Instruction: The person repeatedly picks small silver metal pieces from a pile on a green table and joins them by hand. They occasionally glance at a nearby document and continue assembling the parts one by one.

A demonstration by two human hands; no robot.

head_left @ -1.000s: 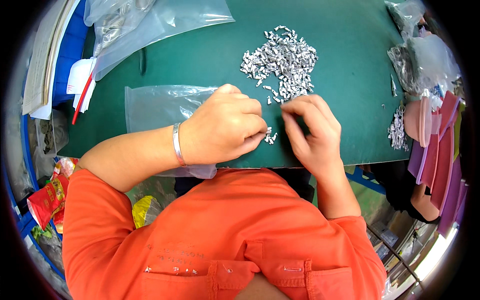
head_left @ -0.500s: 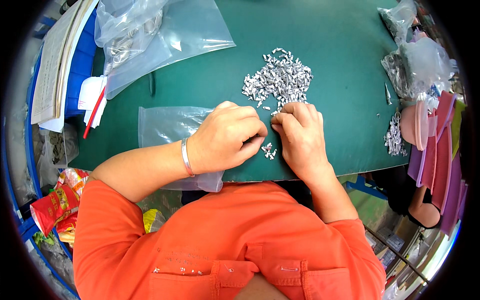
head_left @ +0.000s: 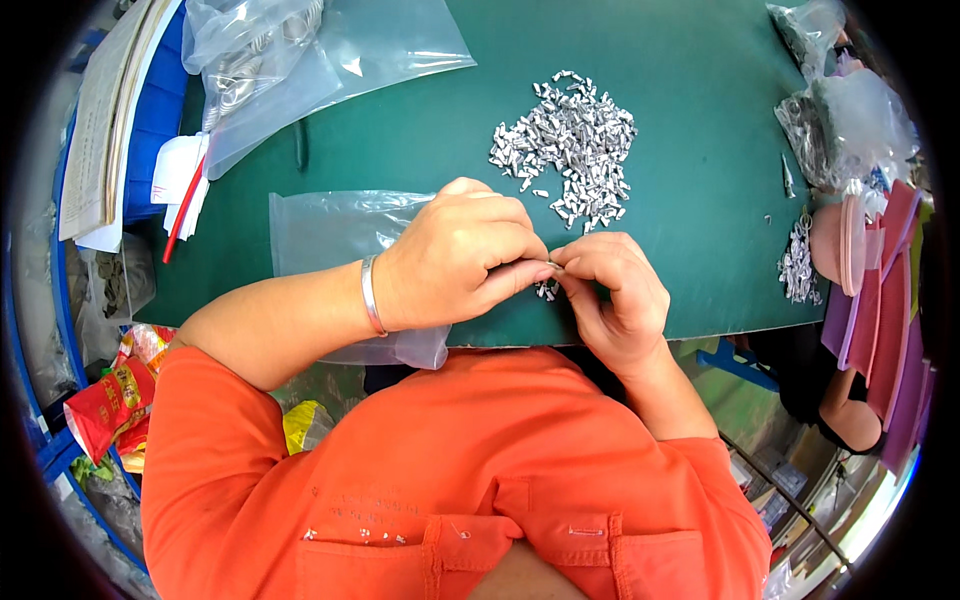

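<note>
My left hand (head_left: 470, 255), with a silver bangle at the wrist, meets my right hand (head_left: 622, 300) just above the near edge of the table. Both are closed, thumbs and fingertips pinched together around a small metal piece (head_left: 553, 266), mostly hidden by the fingers. Below the fingertips a few loose silver pieces (head_left: 546, 292) show in part. Beyond my hands lies a large heap of small silver metal pieces (head_left: 575, 145). Partly under my left hand and forearm, a clear plastic bag (head_left: 330, 235) lies flat on the table.
The green table (head_left: 700, 130) carries a larger clear bag with coiled wire-like items (head_left: 240, 90) at far left. A red pen (head_left: 185, 210) lies by papers and a blue bin (head_left: 160, 125). At right are filled bags (head_left: 860, 120), a pink cup (head_left: 838, 245) and another silver pile (head_left: 798, 265).
My right hand has come back from the large heap toward me. Its fingertips now touch those of my left hand around a small piece. The view has shifted slightly.
</note>
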